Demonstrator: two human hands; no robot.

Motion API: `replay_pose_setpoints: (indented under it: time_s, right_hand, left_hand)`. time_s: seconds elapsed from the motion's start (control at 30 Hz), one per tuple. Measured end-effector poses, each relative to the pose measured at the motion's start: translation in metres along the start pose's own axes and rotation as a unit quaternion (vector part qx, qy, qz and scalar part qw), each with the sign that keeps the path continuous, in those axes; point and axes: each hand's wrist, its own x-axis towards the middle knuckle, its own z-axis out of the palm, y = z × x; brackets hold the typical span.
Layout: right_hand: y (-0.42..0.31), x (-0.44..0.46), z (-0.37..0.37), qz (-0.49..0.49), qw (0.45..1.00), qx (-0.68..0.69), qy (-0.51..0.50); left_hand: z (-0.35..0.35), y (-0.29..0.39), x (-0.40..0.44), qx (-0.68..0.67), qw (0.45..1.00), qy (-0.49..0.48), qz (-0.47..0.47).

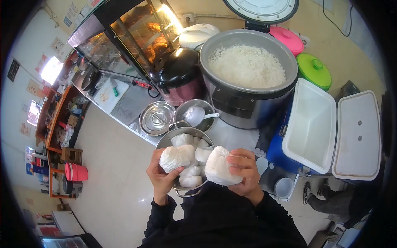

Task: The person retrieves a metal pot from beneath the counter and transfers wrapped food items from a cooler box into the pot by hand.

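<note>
My left hand [160,175] holds a white wrapped bundle [177,158] over the left side of a metal pot [194,195]. A second white wrapped bundle [221,166] is in my right hand [247,170], at the pot's right edge. Both hands have their fingers wrapped round the bundles. Several more white bundles [190,180] lie inside the pot between my hands. Just beyond the pot stand a round metal lid [157,118] and a metal bowl [209,122] with a bag and a white spoon [211,116] in it.
A large cooker [231,101] full of white rice [247,66] stands ahead. To its right is an open blue cooler [279,149] with its white lid [359,136] raised. A black-lidded cooker [177,70] stands left. A person's legs [333,203] show at right.
</note>
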Motion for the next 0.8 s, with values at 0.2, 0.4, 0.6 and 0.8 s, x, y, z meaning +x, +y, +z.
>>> replay_pose_setpoints:
  time_s: [0.2, 0.4, 0.6, 0.8]
  right_hand:
    - [-0.016, 0.004, -0.002, 0.307, 0.923, 0.219, 0.075]
    - [-0.008, -0.006, -0.007, 0.504, 0.777, 0.365, 0.095]
    - [-0.021, 0.013, 0.013, 0.444, 0.817, 0.365, -0.05]
    - [-0.027, 0.028, 0.063, 0.339, 0.915, 0.191, -0.11]
  left_hand:
    - [0.017, 0.005, 0.005, -0.084, 0.994, -0.003, -0.073]
    - [0.032, 0.007, 0.007, -0.23, 0.946, -0.007, -0.226]
    - [0.062, 0.022, 0.002, -0.29, 0.941, -0.007, -0.175]
    - [0.034, 0.009, -0.008, -0.187, 0.979, -0.039, -0.071]
